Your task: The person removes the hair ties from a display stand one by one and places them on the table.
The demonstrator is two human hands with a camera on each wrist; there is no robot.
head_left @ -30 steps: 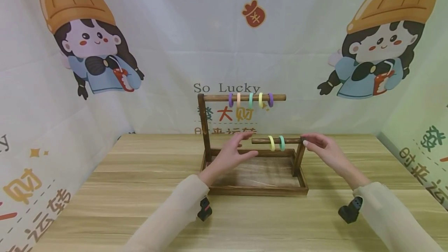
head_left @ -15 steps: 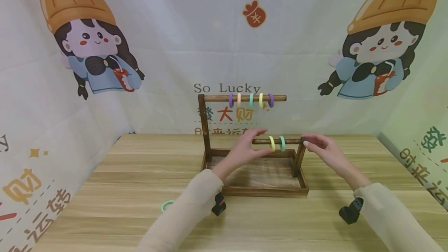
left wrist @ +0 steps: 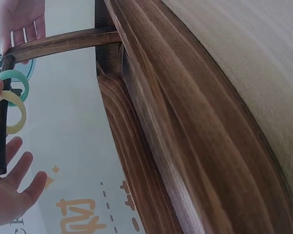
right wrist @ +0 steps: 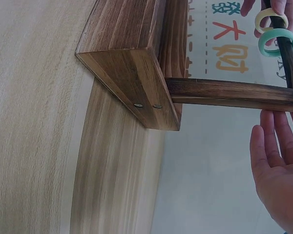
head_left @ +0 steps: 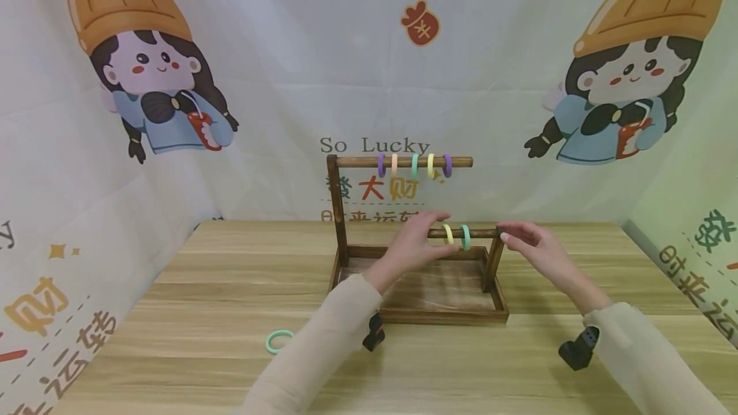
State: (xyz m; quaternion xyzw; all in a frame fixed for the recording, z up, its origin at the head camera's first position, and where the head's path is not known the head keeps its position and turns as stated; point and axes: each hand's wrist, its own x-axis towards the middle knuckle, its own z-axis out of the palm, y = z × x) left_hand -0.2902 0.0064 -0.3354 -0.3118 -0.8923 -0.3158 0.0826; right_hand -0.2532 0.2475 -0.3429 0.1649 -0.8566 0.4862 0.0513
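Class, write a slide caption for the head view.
Left hand at the yellow ring on the lower bar, right hand touching its supporting post.

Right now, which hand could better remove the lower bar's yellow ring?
Probably the left hand: it's at the yellow ring, by the free end of the lower bar; the right hand is at the post.

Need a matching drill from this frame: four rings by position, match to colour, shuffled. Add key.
Rings
1. Ring lying on the table
2. Upper bar ring farthest from the tall post
3. Lower bar ring farther from the right hand
4. Upper bar, second ring from the tall post

Colours
A. Purple
B. Peach
C. Green
D. Yellow

Pairs: 1-C, 2-A, 3-D, 4-B
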